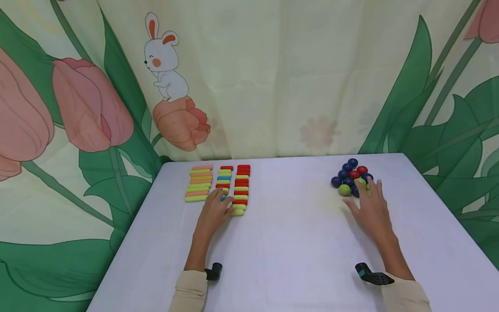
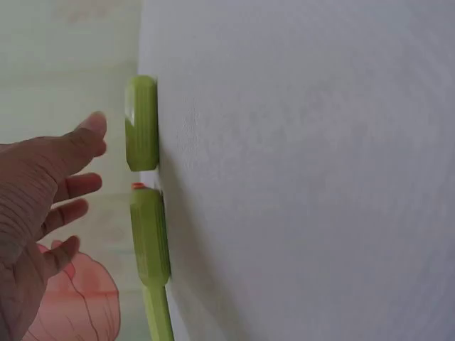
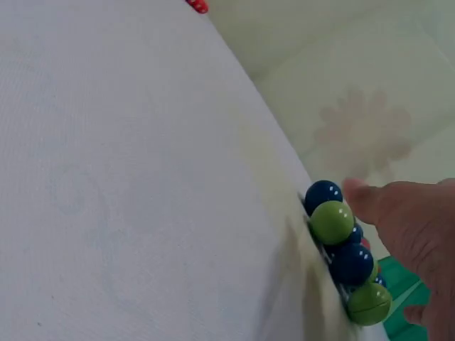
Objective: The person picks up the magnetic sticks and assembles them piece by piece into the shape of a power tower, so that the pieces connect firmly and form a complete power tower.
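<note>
Three columns of coloured bars (image 1: 241,182) lie toward the far left of the table (image 1: 292,242), and one tight cluster of dark blue, red and green balls (image 1: 343,174) sits toward the far right; I have a hand over each. My left hand (image 1: 215,210) is relaxed, thumb and fingers well parted in the left wrist view, gripping nothing; it hangs over the near end of the middle column, thumb just beside the nearest green bars of the right column, a blue bar (image 1: 223,198) showing among the fingers; I cannot tell whether they touch it. My right hand (image 1: 372,212) is spread wide, holding nothing; its fingers reach over the right side of the cluster, its thumb close to a dark blue ball (image 3: 323,197), contact unclear to me.

The far edge of the table runs just beyond both groups; a broad stretch of white cloth separates them, and more reaches toward me between the forearms; each wrist carries a dark device (image 1: 213,271); behind the table hangs a pale curtain (image 1: 312,65) printed with tulips (image 1: 91,106) and a white rabbit (image 1: 173,84).
</note>
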`<act>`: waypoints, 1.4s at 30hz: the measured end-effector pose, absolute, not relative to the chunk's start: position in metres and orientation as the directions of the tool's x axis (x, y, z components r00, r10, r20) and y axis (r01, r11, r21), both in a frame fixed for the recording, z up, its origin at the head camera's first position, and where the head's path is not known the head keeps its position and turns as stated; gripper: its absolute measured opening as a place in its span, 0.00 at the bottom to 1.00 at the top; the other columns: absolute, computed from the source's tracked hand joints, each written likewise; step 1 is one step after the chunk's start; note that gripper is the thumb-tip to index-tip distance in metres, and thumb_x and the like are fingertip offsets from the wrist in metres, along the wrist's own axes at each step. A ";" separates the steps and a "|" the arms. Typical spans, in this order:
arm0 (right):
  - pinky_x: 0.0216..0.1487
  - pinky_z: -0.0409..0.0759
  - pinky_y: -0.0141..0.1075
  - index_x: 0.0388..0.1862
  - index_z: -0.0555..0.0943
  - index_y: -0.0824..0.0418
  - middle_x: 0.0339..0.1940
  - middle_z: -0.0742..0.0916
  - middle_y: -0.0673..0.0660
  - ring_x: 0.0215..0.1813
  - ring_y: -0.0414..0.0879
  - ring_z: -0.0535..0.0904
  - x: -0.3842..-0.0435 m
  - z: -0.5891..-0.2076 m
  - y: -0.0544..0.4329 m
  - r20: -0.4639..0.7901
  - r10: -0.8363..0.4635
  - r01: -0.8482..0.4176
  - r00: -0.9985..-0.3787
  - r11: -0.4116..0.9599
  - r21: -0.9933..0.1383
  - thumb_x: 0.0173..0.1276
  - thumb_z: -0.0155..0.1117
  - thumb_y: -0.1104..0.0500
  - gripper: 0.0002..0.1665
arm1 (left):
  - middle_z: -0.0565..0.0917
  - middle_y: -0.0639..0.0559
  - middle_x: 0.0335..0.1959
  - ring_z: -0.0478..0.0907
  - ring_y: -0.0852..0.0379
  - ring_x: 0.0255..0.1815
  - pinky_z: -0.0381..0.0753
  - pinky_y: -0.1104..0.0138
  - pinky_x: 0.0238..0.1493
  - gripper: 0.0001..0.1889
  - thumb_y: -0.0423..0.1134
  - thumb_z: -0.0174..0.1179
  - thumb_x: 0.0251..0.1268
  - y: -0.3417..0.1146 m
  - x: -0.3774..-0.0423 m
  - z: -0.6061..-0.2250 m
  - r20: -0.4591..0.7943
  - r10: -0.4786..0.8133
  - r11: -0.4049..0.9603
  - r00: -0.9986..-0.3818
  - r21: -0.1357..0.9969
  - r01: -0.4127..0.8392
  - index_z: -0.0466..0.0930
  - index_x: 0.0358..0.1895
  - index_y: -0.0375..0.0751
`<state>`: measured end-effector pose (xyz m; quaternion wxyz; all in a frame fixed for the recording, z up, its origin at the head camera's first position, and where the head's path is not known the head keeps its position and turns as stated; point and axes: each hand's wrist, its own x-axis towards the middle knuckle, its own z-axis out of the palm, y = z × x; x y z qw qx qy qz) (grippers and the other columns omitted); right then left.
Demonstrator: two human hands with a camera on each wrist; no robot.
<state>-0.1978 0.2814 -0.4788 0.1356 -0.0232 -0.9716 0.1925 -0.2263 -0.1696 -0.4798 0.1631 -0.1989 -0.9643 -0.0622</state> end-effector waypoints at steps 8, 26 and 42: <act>0.63 0.67 0.61 0.65 0.71 0.72 0.64 0.67 0.75 0.68 0.68 0.60 -0.196 -0.480 0.286 0.263 0.383 0.185 -0.885 0.810 -0.556 0.71 0.60 0.61 0.27 | 0.82 0.50 0.42 0.74 0.54 0.46 0.81 0.65 0.48 0.17 0.41 0.75 0.51 -0.160 -0.224 -0.480 0.259 0.418 0.883 -0.871 0.108 0.456 0.86 0.46 0.46; 0.56 0.75 0.59 0.68 0.68 0.68 0.57 0.73 0.76 0.55 0.69 0.71 -0.194 -0.500 0.297 0.185 0.419 0.252 -0.889 0.785 -0.566 0.73 0.58 0.59 0.27 | 0.83 0.52 0.43 0.78 0.56 0.49 0.83 0.66 0.50 0.17 0.42 0.73 0.54 -0.146 -0.213 -0.478 0.064 0.409 0.889 -0.911 0.196 0.413 0.86 0.47 0.44; 0.40 0.79 0.48 0.56 0.74 0.69 0.44 0.77 0.69 0.39 0.56 0.74 -0.171 -0.496 0.260 0.169 0.089 -0.010 -0.982 0.861 -0.509 0.68 0.64 0.56 0.24 | 0.81 0.51 0.41 0.79 0.57 0.43 0.84 0.70 0.45 0.22 0.42 0.71 0.55 -0.139 -0.206 -0.482 0.100 0.415 0.903 -0.904 0.077 0.423 0.82 0.56 0.53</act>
